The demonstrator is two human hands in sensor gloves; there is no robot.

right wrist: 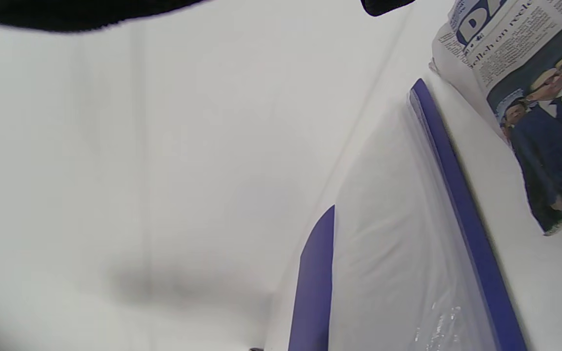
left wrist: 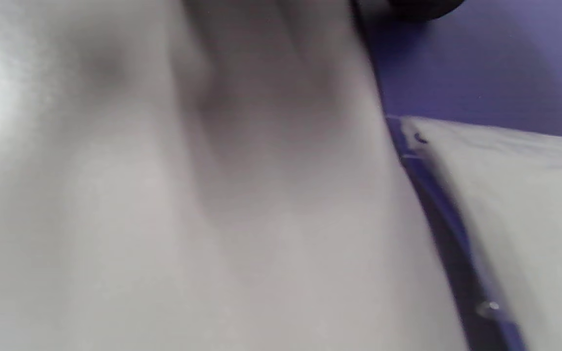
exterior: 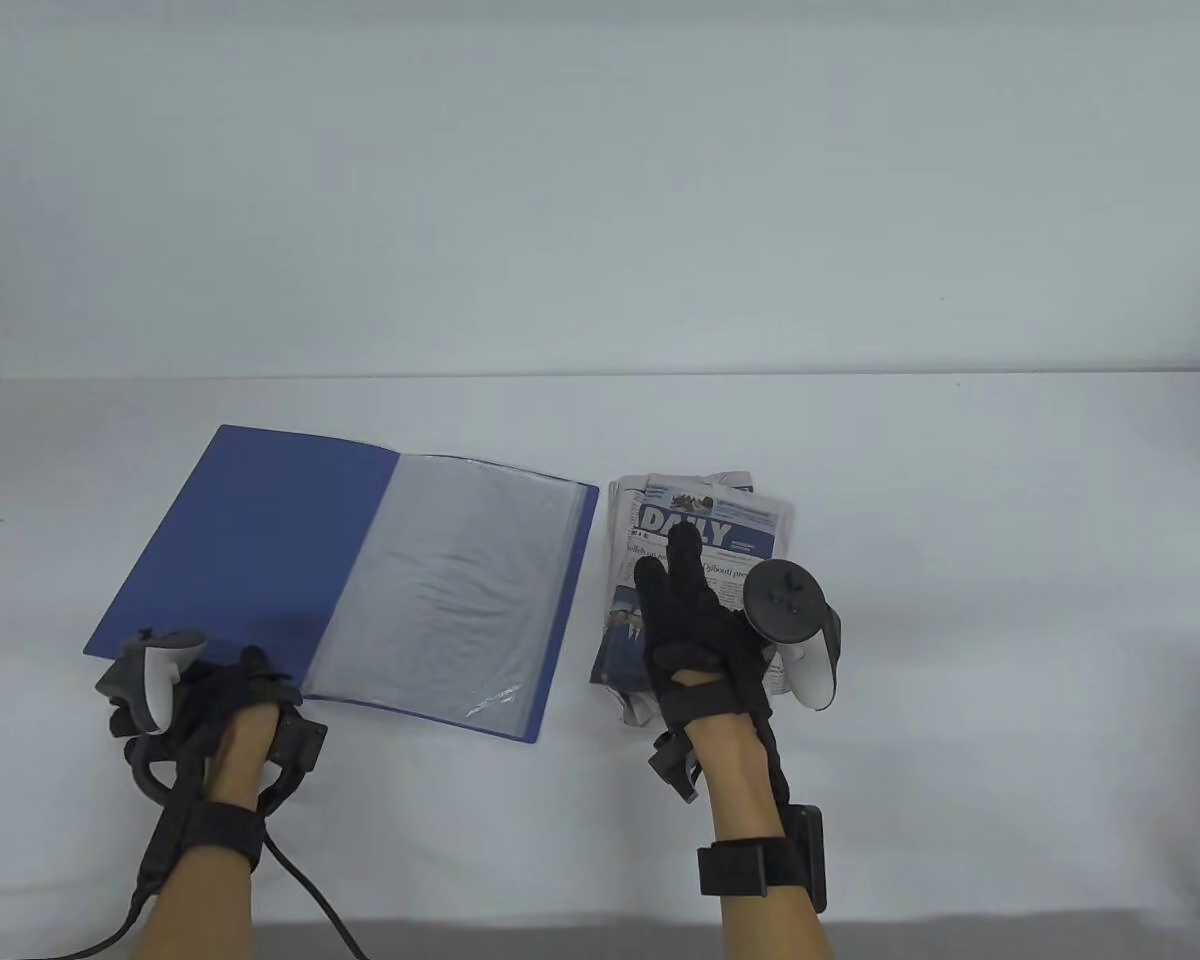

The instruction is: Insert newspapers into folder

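A blue folder (exterior: 260, 540) lies open on the table's left half, with clear plastic sleeves (exterior: 450, 590) on its right page. A folded stack of newspapers (exterior: 735, 520) with a "DAILY" headline lies just right of the folder. My right hand (exterior: 672, 572) rests flat on the newspapers with its fingers stretched out. My left hand (exterior: 245, 675) sits at the folder's near left edge and touches the blue cover. In the left wrist view one fingertip (left wrist: 408, 6) lies on the cover (left wrist: 481, 73). The right wrist view shows the newspapers (right wrist: 530, 73) and the folder's edge (right wrist: 461, 204).
The white table (exterior: 960, 600) stretches right of the newspapers and behind both objects. A black cable (exterior: 310, 890) trails from my left wrist off the near edge. A pale wall stands behind the table.
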